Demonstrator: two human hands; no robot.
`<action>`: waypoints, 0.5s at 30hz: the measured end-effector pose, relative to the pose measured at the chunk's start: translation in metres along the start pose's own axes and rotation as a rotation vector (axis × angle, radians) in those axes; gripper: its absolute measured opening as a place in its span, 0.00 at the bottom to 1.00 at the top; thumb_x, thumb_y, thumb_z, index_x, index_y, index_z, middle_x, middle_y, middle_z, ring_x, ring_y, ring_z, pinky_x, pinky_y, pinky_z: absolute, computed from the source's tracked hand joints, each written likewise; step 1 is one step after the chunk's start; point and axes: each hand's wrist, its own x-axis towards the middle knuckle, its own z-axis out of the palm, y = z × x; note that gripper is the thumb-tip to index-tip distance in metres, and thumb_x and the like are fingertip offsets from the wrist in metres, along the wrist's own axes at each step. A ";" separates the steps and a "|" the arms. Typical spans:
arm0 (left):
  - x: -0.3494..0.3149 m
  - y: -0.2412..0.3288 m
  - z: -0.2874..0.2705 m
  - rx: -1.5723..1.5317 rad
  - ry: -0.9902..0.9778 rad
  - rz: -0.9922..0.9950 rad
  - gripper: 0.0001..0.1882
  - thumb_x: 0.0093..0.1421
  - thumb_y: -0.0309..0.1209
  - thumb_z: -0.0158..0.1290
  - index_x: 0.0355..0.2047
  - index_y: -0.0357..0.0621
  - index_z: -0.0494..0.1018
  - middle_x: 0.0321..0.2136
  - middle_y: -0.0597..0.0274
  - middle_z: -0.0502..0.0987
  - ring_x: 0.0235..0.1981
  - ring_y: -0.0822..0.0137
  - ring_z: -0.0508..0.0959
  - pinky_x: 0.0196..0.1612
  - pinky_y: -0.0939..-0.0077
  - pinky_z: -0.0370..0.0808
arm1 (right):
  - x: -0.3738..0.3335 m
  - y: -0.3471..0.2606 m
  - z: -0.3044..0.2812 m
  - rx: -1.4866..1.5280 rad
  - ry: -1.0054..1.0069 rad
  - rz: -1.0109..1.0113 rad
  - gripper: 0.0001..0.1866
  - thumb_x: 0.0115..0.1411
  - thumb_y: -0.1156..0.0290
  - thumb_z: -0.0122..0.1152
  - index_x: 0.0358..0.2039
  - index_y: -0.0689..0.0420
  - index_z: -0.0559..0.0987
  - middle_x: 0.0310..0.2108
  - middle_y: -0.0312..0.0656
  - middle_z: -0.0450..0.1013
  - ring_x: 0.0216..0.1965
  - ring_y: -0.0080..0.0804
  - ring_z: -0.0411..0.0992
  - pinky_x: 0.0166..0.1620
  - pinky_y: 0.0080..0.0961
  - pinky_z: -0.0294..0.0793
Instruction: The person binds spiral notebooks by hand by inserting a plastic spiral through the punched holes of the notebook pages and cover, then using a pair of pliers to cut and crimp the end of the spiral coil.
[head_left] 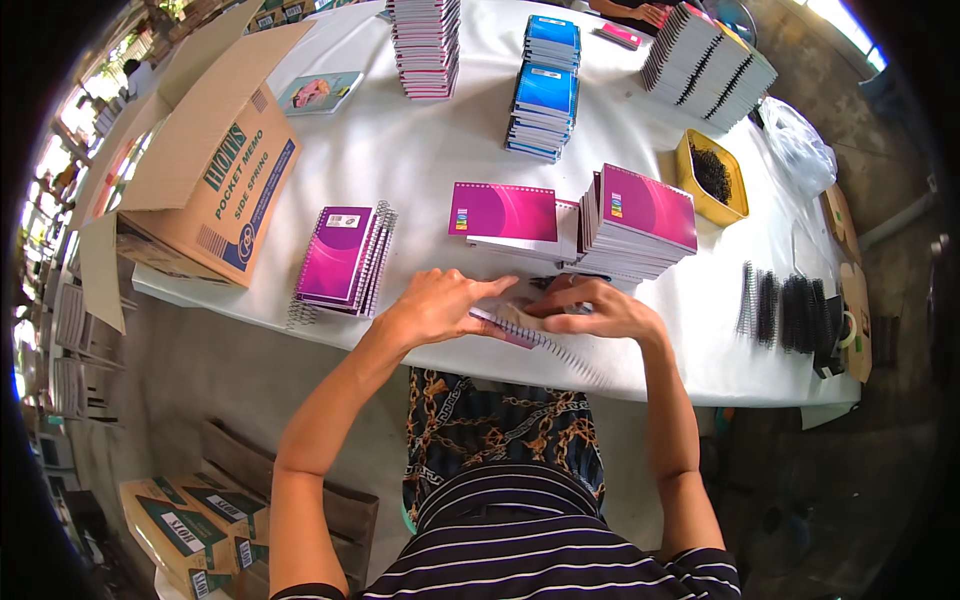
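Note:
My left hand (440,305) is closed on a small notebook (518,338) at the table's front edge, its fingers mostly underneath. A spiral wire (545,342) runs along the notebook's edge, and its loose end sticks out to the lower right, blurred. Beside that wire is my right hand (595,308), its fingers bent and the fingertips smeared by motion. A dark object (575,279), too hidden to name, lies by the right fingers. Just beyond my hands are a purple-covered pad (505,212) and a stack of purple notebooks (645,215).
Spiral-bound purple notebooks (338,262) lie left, near an open cardboard box (215,165). Blue notebooks (547,90) and a tall stack (425,50) stand farther back. A yellow tray (735,203) of black pieces and black coils (800,312) are right. Another person's hand (652,15) shows far off.

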 end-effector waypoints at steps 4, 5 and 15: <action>-0.001 -0.014 0.014 -0.106 0.107 -0.006 0.48 0.46 0.65 0.60 0.66 0.68 0.62 0.24 0.53 0.81 0.30 0.50 0.82 0.41 0.56 0.78 | -0.004 0.012 -0.003 0.432 0.116 -0.263 0.23 0.57 0.51 0.65 0.44 0.58 0.85 0.40 0.49 0.79 0.40 0.40 0.75 0.45 0.33 0.73; -0.001 -0.015 0.015 -0.170 0.123 -0.007 0.48 0.46 0.63 0.62 0.67 0.68 0.61 0.27 0.53 0.81 0.33 0.50 0.82 0.41 0.56 0.78 | -0.001 0.011 -0.001 0.319 0.098 -0.286 0.22 0.58 0.53 0.64 0.43 0.56 0.85 0.39 0.49 0.79 0.40 0.39 0.75 0.46 0.32 0.72; -0.015 -0.010 0.044 -0.886 0.466 0.004 0.55 0.43 0.33 0.72 0.70 0.62 0.55 0.54 0.57 0.77 0.52 0.60 0.79 0.47 0.70 0.79 | 0.007 -0.002 -0.002 0.165 0.033 -0.069 0.24 0.57 0.55 0.63 0.45 0.63 0.83 0.45 0.48 0.76 0.47 0.41 0.73 0.54 0.33 0.68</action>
